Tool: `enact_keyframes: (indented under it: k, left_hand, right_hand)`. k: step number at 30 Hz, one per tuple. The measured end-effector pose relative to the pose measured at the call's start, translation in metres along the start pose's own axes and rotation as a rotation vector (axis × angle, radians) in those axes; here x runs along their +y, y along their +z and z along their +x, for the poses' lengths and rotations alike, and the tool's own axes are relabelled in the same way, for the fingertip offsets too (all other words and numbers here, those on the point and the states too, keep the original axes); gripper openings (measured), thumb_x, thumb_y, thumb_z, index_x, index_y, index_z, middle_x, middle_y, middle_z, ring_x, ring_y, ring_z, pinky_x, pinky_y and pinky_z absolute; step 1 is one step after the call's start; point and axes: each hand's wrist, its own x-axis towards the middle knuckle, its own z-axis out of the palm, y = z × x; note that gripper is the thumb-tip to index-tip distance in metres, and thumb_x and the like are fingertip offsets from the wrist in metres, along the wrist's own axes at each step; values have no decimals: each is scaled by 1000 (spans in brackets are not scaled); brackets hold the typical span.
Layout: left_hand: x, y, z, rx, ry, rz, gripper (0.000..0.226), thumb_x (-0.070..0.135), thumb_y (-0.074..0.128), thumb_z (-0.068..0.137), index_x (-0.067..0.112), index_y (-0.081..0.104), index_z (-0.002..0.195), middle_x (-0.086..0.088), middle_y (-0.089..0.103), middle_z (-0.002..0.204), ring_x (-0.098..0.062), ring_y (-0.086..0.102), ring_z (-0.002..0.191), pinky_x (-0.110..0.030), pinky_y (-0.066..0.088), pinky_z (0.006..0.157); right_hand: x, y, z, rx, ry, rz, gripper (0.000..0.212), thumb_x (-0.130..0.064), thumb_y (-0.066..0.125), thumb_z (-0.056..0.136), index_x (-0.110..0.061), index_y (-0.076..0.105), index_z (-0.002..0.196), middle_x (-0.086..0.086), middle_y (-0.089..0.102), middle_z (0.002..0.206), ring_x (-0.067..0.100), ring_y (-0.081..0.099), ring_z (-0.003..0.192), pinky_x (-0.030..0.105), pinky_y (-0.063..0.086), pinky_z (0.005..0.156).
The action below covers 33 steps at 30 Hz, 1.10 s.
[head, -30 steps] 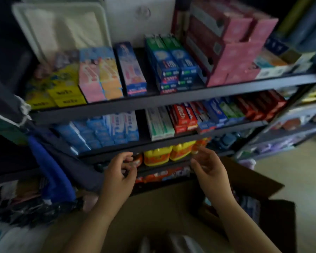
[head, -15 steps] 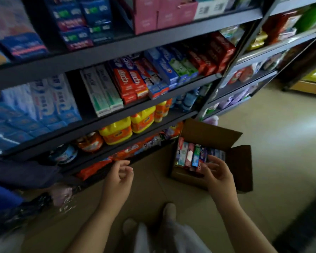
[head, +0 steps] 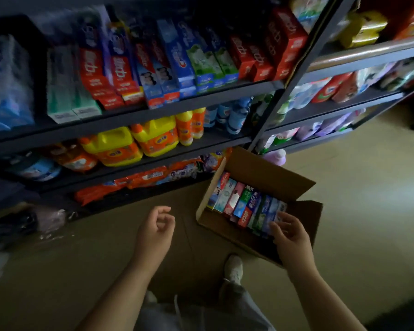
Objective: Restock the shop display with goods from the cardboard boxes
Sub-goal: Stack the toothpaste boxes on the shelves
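On the floor at about four o'clock from the middle of the view, a cardboard box (head: 265, 177) is sitting with its flaps (head: 306, 218) standing open, just in front of the foot of the dark metal shelving (head: 153, 113). Toothpaste cartons (head: 244, 204) are standing packed side by side in a row inside it. At the box's five o'clock corner the right hand (head: 290, 237) is hovering over the last cartons in the row, its fingers loosely bent and spread; whether the fingertips are touching a carton cannot be told, and nothing is being gripped. At nine o'clock from the box, well apart from it, the left hand (head: 155, 232) is hanging above the bare floor with its fingers loosely curled, holding nothing. At six o'clock, between the two forearms, a white shoe (head: 234, 268) is standing on the floor. Toward twelve o'clock, more toothpaste boxes (head: 172, 68) are filling one shelf, and yellow detergent jugs (head: 134, 142) are sitting on the shelf below them. Orange packets (head: 139, 182) are lying along the lowest level, at ten o'clock from the box.
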Motion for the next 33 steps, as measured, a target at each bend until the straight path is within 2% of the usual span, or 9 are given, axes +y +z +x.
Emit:
enact_keyframes:
  k: [5, 11, 14, 19, 22, 26, 29, 33]
  left_hand:
    - [-2, 89, 2, -15, -105, -18, 15, 19, 54, 94, 28, 54, 106, 2, 62, 97, -16, 63, 90, -21, 42, 63]
    - [-5, 148, 12, -27, -124, 23, 16, 16, 54, 95, 22, 56, 109, 2, 64, 96, -16, 64, 85, -23, 46, 66]
    - [-18, 166, 27, -56, -138, 47, 14, 16, 54, 95, 27, 55, 103, 3, 63, 95, -16, 64, 85, -21, 44, 65]
    - [-55, 202, 78, -140, -172, 103, 16, 23, 53, 95, 38, 51, 99, 5, 62, 97, -12, 62, 89, -21, 43, 65]
    - [-79, 226, 116, -170, -158, 113, 16, 24, 53, 95, 38, 51, 101, 6, 62, 98, -10, 61, 89, -22, 45, 66]
    - [-112, 264, 170, -186, -115, 131, 16, 22, 54, 94, 31, 55, 107, 6, 62, 99, -14, 63, 89, -32, 50, 76]
    - [-133, 288, 206, -211, -108, 110, 18, 22, 53, 95, 27, 55, 112, 6, 62, 97, -14, 63, 88, -28, 49, 75]
    - [-161, 305, 239, -227, -110, 111, 20, 22, 53, 96, 26, 53, 115, 9, 60, 99, -9, 62, 86, -18, 43, 62]
  right_hand:
    - [36, -43, 65, -58, 65, -69, 33, -28, 61, 93, -28, 51, 124, -4, 62, 104, 12, 63, 92, 27, 53, 70]
    - [83, -51, 113, -119, 175, -103, 34, -22, 61, 93, -19, 53, 126, 0, 64, 97, 16, 64, 88, 29, 52, 69]
    - [104, -45, 134, -139, 215, -119, 34, -22, 62, 92, -20, 53, 125, -1, 65, 97, 14, 64, 87, 25, 50, 65]
    - [150, -19, 188, -154, 261, -187, 36, -23, 61, 93, -20, 51, 127, -3, 64, 98, 13, 64, 89, 30, 53, 73]
    - [181, 6, 224, -170, 302, -193, 35, -25, 60, 93, -22, 50, 126, -4, 62, 105, 10, 61, 92, 21, 48, 66]
    - [228, 46, 274, -177, 301, -284, 41, -28, 63, 91, -18, 51, 129, 3, 63, 110, 13, 63, 88, 17, 43, 57]
    - [257, 73, 305, -177, 327, -317, 44, -31, 63, 91, -19, 49, 132, 6, 65, 116, 18, 64, 95, 23, 49, 64]
    - [285, 99, 330, -216, 343, -356, 42, -30, 60, 93, -20, 48, 132, 0, 61, 112, 7, 58, 78, 18, 42, 53]
